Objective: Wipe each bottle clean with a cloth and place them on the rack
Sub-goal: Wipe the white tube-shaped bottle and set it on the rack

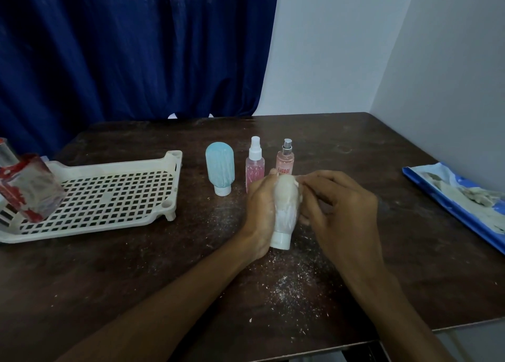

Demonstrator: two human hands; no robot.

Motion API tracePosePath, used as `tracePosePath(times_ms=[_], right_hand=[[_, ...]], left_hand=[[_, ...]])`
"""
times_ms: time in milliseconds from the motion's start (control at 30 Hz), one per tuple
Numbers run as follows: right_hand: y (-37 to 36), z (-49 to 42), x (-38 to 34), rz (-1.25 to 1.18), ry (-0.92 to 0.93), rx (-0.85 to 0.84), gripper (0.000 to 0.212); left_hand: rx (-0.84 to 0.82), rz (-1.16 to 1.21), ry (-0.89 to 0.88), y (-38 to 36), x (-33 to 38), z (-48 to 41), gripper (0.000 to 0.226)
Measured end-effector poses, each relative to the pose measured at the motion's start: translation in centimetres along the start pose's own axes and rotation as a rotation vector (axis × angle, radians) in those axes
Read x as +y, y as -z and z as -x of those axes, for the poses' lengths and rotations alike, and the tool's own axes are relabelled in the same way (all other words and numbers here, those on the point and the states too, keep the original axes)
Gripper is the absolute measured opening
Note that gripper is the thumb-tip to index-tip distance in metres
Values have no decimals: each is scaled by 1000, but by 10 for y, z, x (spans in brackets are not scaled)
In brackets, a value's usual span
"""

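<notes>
My left hand [259, 211] grips a small whitish squeeze bottle [285, 211] smeared with white residue, its white cap pointing toward me, just above the table. My right hand [336, 205] curls against the bottle's right side and top; I see no cloth in it. Behind them stand a light blue squeeze bottle [220, 167] on its white cap, a pink spray bottle with a white pump [255, 164], and a pink perfume bottle with a silver nozzle [285, 159]. A cream plastic rack [109, 197] lies at the left, with a red-stained clear bottle [30, 186] on its left end.
The dark wooden table [164, 266] is dusted with white crumbs near the hands. A blue sheet with a crumpled dirty cloth [461, 197] lies at the right edge. A blue curtain hangs behind, and white walls close the right corner.
</notes>
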State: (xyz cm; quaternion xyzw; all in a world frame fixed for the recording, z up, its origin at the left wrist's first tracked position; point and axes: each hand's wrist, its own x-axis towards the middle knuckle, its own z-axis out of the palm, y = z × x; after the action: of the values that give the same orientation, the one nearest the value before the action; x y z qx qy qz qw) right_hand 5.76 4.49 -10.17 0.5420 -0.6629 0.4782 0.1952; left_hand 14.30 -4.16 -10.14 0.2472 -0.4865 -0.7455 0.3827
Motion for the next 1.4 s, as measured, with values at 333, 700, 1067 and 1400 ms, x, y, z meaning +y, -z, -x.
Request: tracePosePath(times_ms=[333,700,1067,1400], right_hand=[[6,2,-5,-204,-263,41,10],[4,4,-8,-383,-333,-2,22],[3,-3,-9,-340,-310,12,13],[-1,5,-2,-58,-87,20,18]], left_hand=[[-13,-56,33,1,-4,-4,44],[17,-14,20,2,2,-2,40],[-35,-21,-9,3,2,-1,42],[14,15,15,3,-1,-5,38]])
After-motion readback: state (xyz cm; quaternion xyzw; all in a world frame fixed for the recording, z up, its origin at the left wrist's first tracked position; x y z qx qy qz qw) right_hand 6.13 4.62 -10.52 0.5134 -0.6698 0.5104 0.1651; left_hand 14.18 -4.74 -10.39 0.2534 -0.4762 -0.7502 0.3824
